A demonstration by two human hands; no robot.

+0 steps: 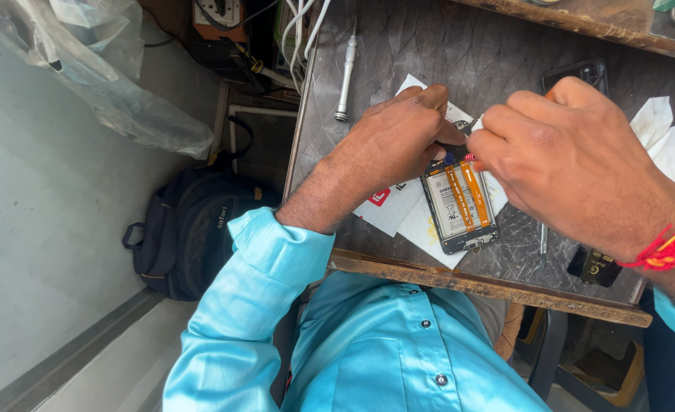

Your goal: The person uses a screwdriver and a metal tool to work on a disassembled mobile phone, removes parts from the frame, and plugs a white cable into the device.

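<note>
An opened phone (459, 204) lies back-up on white paper sheets on a dark worktable (429, 53); its battery and two orange flex cables show. My left hand (394, 141) rests on the phone's upper left corner, fingers curled against it. My right hand (574, 164) hovers over the phone's top right, fingertips pinched on a small tool with a red part near the top edge. The tool itself is mostly hidden. A red thread band circles my right wrist.
A silver screwdriver (345, 76) lies at the table's back left. Another dark phone (574, 74) sits behind my right hand, and a small black part (595, 267) lies near the wooden front edge (490, 286). A black backpack (192, 229) stands on the floor left.
</note>
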